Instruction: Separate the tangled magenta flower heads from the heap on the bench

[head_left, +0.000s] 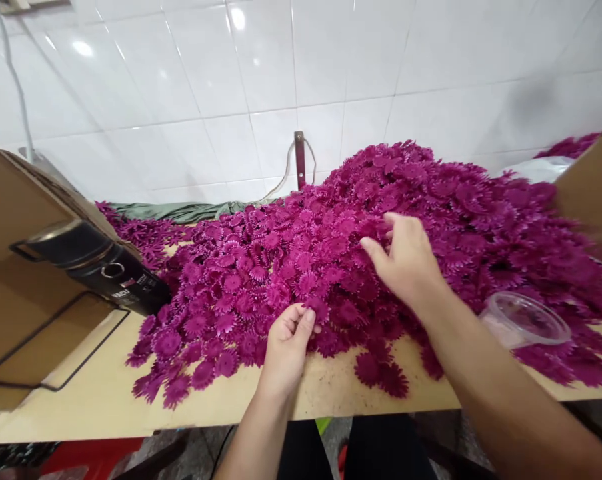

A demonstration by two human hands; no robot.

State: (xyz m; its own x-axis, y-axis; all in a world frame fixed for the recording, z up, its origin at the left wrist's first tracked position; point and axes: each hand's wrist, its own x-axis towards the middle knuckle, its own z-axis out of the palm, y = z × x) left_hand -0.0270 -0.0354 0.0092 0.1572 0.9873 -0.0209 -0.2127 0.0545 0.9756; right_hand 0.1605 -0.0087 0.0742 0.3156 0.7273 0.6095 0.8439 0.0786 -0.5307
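Note:
A large heap of magenta fabric flower pieces (pixel 331 267) covers the wooden table (pixel 105 400). My left hand (pixel 288 347) rests at the heap's near edge, its thumb and fingers pinched on one flower piece (pixel 317 308). My right hand (pixel 405 260) reaches further into the heap, palm down, fingers curled loosely over the flowers; whether it grips one is hidden.
A black device (pixel 95 263) in a wire frame leans on a cardboard box (pixel 11 280) at the left. A clear plastic cup (pixel 523 320) lies on its side at the right. Another cardboard piece (pixel 593 187) stands far right. White tiled wall behind.

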